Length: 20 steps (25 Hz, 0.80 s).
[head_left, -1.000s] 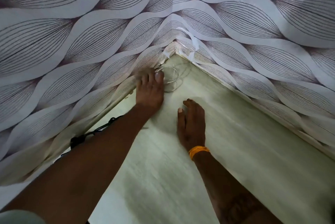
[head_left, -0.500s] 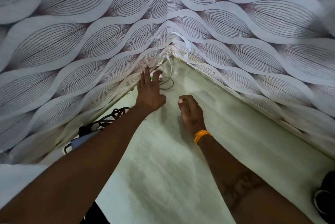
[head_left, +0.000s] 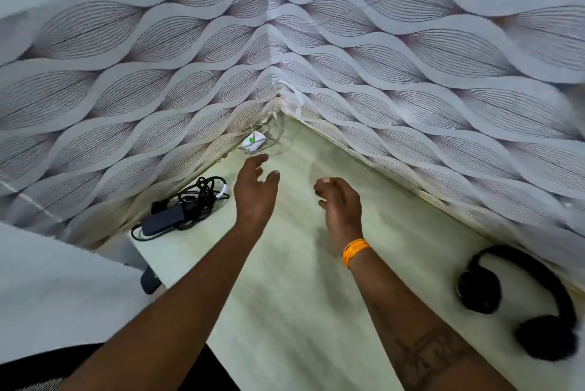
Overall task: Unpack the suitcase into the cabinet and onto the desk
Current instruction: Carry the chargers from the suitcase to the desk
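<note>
A small white charger (head_left: 254, 141) with a green mark and a thin white cable lies in the far corner of the pale desk (head_left: 300, 264). My left hand (head_left: 254, 191) hovers just short of it, fingers relaxed, holding nothing. My right hand (head_left: 340, 203), with an orange band at the wrist, hangs beside it over the desk, fingers loosely curled and empty. A black power adapter with a coiled cable (head_left: 180, 210) lies along the left wall. Black headphones (head_left: 519, 302) rest at the desk's right side.
Two walls with leaf-pattern wallpaper (head_left: 411, 74) meet at the desk's far corner. The desk's left edge (head_left: 139, 251) drops off near the adapter, with a dark object (head_left: 150, 281) below it.
My left hand has let go of the white charger in the corner and pulled back. Both hands have lifted off the desk. The view has drawn back, showing the adapter and headphones.
</note>
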### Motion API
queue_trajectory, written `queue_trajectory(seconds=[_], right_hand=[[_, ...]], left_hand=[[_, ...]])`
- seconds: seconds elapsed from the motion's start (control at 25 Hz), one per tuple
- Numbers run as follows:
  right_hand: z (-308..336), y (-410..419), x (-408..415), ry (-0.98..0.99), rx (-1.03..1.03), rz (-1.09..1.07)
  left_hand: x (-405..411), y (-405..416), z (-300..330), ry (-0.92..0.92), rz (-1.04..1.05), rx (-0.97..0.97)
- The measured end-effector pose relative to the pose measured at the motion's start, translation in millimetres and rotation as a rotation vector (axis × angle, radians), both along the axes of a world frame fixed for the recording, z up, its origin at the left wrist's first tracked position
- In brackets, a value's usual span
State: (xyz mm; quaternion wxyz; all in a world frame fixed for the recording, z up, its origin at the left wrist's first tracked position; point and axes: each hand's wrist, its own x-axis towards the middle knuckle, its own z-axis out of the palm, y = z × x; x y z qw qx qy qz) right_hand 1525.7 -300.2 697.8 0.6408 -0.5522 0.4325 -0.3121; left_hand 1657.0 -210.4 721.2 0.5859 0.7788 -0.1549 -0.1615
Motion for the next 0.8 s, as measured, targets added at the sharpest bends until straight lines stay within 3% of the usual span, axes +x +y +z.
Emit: queue_trajectory(seconds=[0.32,0.52,0.8], right_hand=[[108,44,-171,-0.177,0.039,-0.201],[150,107,-293,-0.199,-0.006,-0.388],[159,246,-464,-0.154,-0.065,-0.783]], left_hand=[[-176,37,108,0.264,-0.365,-0.294],[-280,69,135,0.328,-0.646,-0.312],[-410,137,145,0.395,-1.022,-0.264]])
